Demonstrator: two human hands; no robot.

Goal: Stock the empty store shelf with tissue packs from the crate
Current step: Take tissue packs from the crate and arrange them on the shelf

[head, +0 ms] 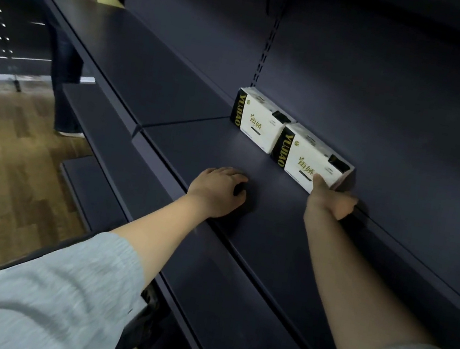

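While the left hand (217,190) rests curled, the right hand (330,202) grips the nearer tissue pack (310,159).

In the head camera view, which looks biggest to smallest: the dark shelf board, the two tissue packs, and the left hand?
1. Shelf board, by far.
2. Tissue packs: far pack and near pack look alike, unranked.
3. Left hand appears similar to a pack; being nearer the camera, unsure.

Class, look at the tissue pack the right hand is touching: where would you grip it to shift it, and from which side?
Grip the right tissue pack across its free right end and front face, approaching from the front right. Its left end abuts the left tissue pack and its back sits against the shelf wall, where the right hand already is.
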